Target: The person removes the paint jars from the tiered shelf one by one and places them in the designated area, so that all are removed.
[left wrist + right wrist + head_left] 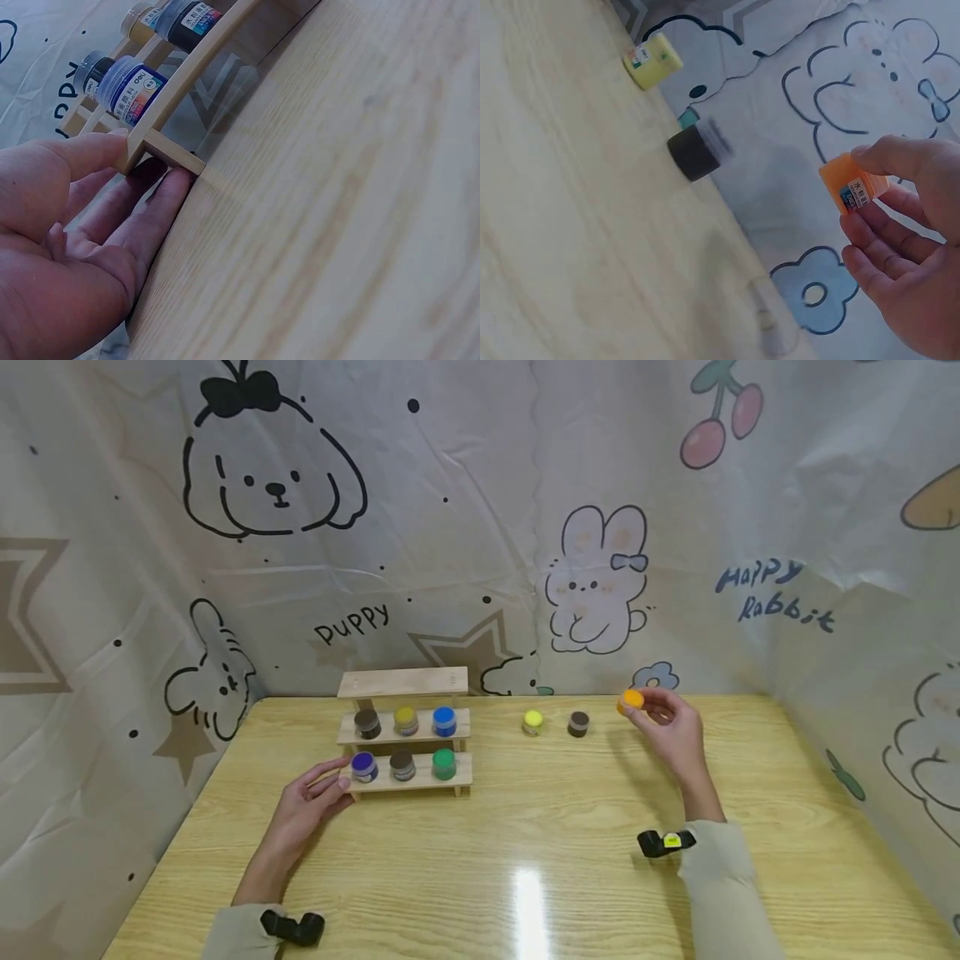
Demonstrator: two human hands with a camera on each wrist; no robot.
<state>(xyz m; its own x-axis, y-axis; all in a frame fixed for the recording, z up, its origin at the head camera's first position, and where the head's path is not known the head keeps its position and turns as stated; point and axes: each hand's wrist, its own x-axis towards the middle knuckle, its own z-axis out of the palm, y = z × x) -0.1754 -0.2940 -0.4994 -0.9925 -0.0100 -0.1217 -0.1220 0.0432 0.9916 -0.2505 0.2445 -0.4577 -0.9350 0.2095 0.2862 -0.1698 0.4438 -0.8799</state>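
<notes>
My right hand [672,737] pinches an orange paint jar [846,182] between thumb and fingers, held above the table's far side. My left hand [300,806] grips the left end of the lower step of a wooden tiered rack [405,682]; in the left wrist view the thumb lies on the step's end and fingertips touch its leg. On the lower step stand a purple jar [364,766], a dark brown jar [402,766] and a green jar [444,764]. The middle step bears a black jar [367,723], an ochre yellow jar [406,721] and a blue jar [445,722].
Right of the rack, a bright yellow jar [532,723] and a dark jar [578,724] stand apart on the wooden table [450,860]. A printed cloth [465,527] with cartoon animals hangs behind the table and at both sides.
</notes>
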